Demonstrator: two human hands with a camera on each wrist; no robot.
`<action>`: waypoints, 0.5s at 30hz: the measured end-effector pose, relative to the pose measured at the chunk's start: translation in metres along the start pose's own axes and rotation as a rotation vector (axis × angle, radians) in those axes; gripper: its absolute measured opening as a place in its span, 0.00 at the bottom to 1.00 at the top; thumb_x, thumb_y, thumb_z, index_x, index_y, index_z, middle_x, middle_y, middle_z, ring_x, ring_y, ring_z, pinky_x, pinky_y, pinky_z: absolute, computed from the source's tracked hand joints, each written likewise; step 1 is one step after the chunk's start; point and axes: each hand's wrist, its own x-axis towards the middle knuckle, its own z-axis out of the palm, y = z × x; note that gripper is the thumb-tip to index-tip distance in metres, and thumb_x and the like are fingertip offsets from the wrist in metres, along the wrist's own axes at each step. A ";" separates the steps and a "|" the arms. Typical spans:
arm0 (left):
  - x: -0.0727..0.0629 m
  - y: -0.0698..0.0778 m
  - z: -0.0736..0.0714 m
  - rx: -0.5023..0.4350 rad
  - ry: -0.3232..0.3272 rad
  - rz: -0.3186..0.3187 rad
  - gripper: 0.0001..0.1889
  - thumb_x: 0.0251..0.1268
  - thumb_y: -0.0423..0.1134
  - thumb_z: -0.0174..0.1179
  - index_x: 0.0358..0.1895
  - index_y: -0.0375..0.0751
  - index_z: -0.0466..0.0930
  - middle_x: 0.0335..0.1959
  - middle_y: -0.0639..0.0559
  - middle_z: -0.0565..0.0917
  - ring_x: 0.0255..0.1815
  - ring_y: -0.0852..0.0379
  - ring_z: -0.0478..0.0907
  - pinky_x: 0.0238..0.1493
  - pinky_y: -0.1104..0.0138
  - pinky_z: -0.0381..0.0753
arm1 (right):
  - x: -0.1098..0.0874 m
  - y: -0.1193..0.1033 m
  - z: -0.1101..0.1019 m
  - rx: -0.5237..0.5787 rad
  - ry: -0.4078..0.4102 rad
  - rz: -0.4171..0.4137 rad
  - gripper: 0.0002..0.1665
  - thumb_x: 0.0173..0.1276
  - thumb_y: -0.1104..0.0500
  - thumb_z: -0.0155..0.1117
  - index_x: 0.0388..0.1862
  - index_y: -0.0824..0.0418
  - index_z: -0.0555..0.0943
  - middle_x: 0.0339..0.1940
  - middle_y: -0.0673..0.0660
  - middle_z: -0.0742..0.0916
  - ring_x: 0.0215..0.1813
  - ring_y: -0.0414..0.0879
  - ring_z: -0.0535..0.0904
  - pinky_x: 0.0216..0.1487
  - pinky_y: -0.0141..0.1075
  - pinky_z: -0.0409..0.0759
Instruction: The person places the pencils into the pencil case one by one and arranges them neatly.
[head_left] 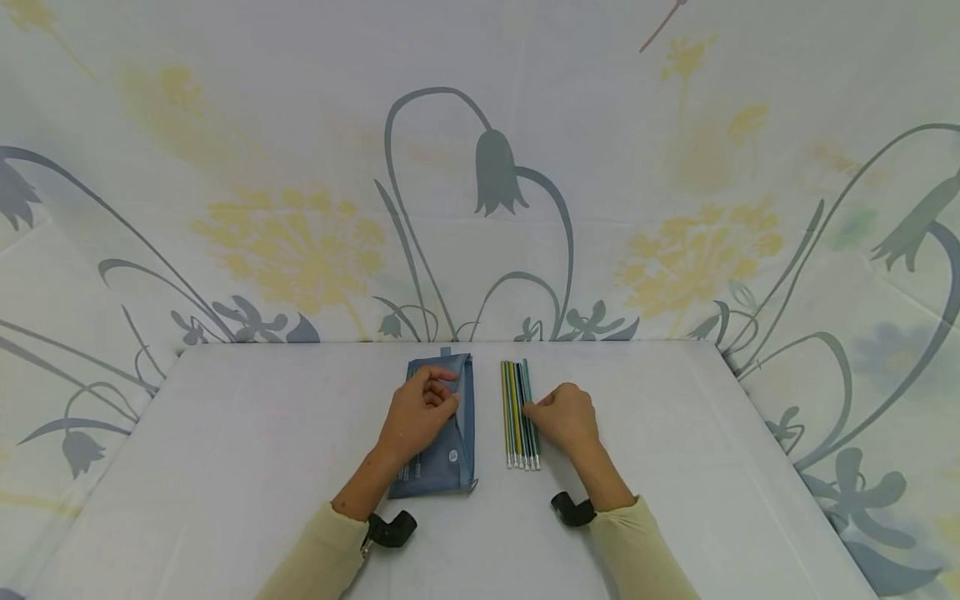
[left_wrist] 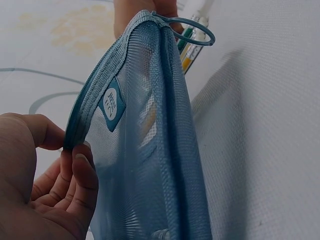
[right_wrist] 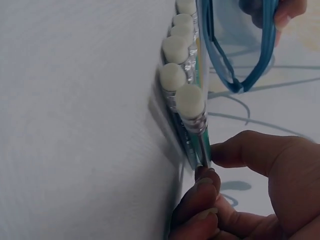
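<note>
A blue mesh zip pouch [head_left: 438,479] lies on the table left of centre, with a small label [left_wrist: 113,105] beside its zipper. My left hand [head_left: 422,412] pinches the zippered edge between thumb and fingers, lifting that side. To the pouch's right, several pencils [head_left: 514,417] lie side by side, their white erasers toward me. My right hand [head_left: 566,421] pinches the rightmost one, a green pencil [right_wrist: 190,102], between thumb and fingertips. In the right wrist view its eraser end stands out from the row.
A white cloth covers the table [head_left: 645,517]. Behind it hangs a flower-patterned curtain [head_left: 600,100]. A loop [left_wrist: 202,35] sticks out from the pouch's corner on the side facing the pencils. Each wrist bears a black camera [head_left: 393,529].
</note>
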 end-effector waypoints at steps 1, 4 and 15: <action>0.000 0.000 0.000 -0.001 0.000 0.000 0.16 0.72 0.32 0.66 0.59 0.36 0.81 0.37 0.47 0.84 0.34 0.55 0.80 0.38 0.68 0.78 | 0.000 -0.001 -0.001 0.003 0.000 -0.002 0.16 0.62 0.55 0.76 0.21 0.65 0.87 0.23 0.57 0.88 0.27 0.49 0.82 0.25 0.38 0.76; -0.001 0.000 0.000 -0.009 0.002 0.005 0.15 0.72 0.32 0.66 0.59 0.35 0.81 0.37 0.47 0.84 0.34 0.55 0.80 0.38 0.68 0.78 | -0.001 -0.004 -0.003 0.008 0.001 -0.005 0.16 0.62 0.55 0.76 0.20 0.64 0.87 0.22 0.56 0.87 0.27 0.49 0.80 0.25 0.37 0.74; -0.001 0.000 0.000 -0.004 0.001 0.012 0.15 0.72 0.31 0.66 0.59 0.36 0.81 0.37 0.47 0.84 0.34 0.56 0.79 0.38 0.69 0.78 | -0.007 -0.014 -0.008 0.097 -0.038 -0.036 0.13 0.64 0.58 0.74 0.25 0.66 0.87 0.16 0.53 0.86 0.17 0.42 0.81 0.21 0.32 0.75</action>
